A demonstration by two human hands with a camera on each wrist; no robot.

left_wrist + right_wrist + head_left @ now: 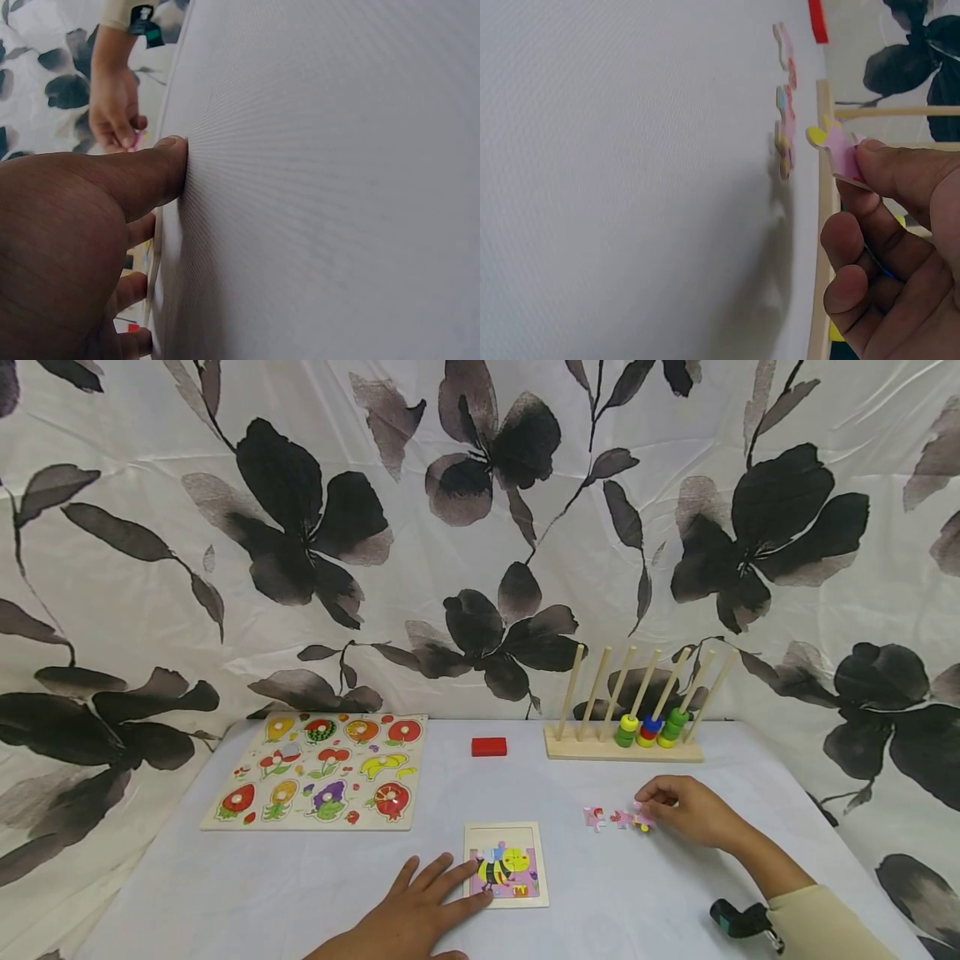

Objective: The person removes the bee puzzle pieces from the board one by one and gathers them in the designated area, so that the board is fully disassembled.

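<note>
Between thumb and fingertip, my right hand pinches a pink jigsaw piece with a yellow knob, raised above the table in the right wrist view. Several loose pink pieces lie on the table beside that hand. In front of me lies a small wooden puzzle tray with a bee picture in it. My left hand is spread, its fingertips touching the tray's left side. Seen from the left wrist, the left thumb stretches out over the white tabletop, and the tray is mostly hidden behind the hand.
A fruit puzzle board lies at the back left. Behind the tray is a red block. At the back right stands a wooden peg rack with coloured rings on some pegs. A floral cloth hangs behind the table.
</note>
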